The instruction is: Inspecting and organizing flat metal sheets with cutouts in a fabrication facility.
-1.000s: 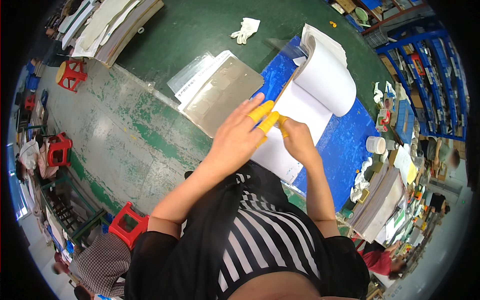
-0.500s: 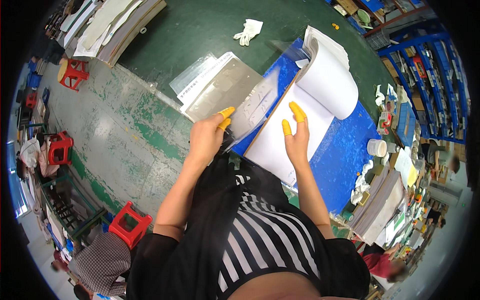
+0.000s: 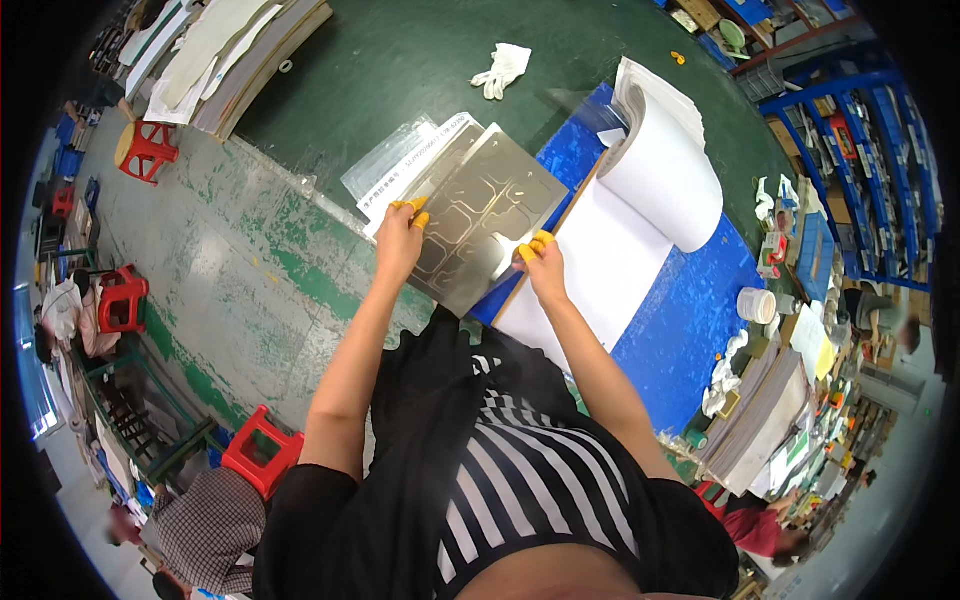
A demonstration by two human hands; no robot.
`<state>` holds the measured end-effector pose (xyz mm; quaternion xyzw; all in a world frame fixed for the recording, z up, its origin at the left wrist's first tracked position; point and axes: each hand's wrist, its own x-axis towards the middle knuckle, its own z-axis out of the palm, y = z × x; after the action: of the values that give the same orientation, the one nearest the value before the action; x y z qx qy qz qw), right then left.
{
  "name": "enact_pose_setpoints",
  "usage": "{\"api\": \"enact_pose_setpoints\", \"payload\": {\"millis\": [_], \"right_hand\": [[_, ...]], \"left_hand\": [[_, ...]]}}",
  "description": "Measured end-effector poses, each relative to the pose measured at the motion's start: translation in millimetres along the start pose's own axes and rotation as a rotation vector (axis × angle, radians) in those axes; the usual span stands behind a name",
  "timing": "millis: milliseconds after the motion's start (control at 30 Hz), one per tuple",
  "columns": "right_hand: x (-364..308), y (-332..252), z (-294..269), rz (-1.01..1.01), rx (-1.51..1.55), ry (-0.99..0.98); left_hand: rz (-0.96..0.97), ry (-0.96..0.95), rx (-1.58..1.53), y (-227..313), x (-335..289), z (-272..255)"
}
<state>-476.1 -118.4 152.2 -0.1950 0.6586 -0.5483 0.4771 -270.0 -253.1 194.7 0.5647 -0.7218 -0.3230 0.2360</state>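
A shiny grey-brown sheet (image 3: 510,190) with line patterns across it is held between my hands, over the left edge of the blue tabletop. My left hand (image 3: 400,246), with yellow finger cots, is closed on its left edge. At its lower right edge my right hand (image 3: 543,272), also in yellow finger cots, has its fingers closed. Beneath the sheet's upper left part lies a white paper strip (image 3: 405,178) with print, next to a clear plastic sheet (image 3: 385,163). White paper (image 3: 600,255) lies on a brown-edged board right of my right hand, its upper sheets (image 3: 665,165) curled back.
A white glove (image 3: 503,70) lies on the green surface ahead. On the blue tabletop (image 3: 665,340), a white tub (image 3: 756,304) and crumpled white cloth (image 3: 728,372) sit at the right. Stacked boards (image 3: 255,65) stand far left; a red stool (image 3: 262,452) is lower left.
The patterned sheet has turned to lie flatter, facing up. My left hand moved up and left along its edge. My right hand came left from over the white paper to the sheet's edge and closed.
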Motion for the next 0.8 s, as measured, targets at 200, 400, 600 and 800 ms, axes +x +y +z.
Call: {"api": "enact_pose_setpoints", "payload": {"millis": [200,400,600,800], "right_hand": [[37.2,6.9,26.4,0.065,0.031,-0.043],[49.9,22.5,29.7,0.124,0.02,-0.128],[34.8,26.7,0.1,0.06,-0.052,-0.087],[-38.3,28.5,-120.1,-0.208,-0.528,0.216]], "left_hand": [[-0.005,0.033,0.071,-30.7,43.6,27.0],[-0.057,0.08,0.193,-57.0,53.4,41.4],[-0.046,0.06,0.283,-67.2,58.0,47.5],[0.008,0.069,0.356,-61.9,53.6,46.3]]}}
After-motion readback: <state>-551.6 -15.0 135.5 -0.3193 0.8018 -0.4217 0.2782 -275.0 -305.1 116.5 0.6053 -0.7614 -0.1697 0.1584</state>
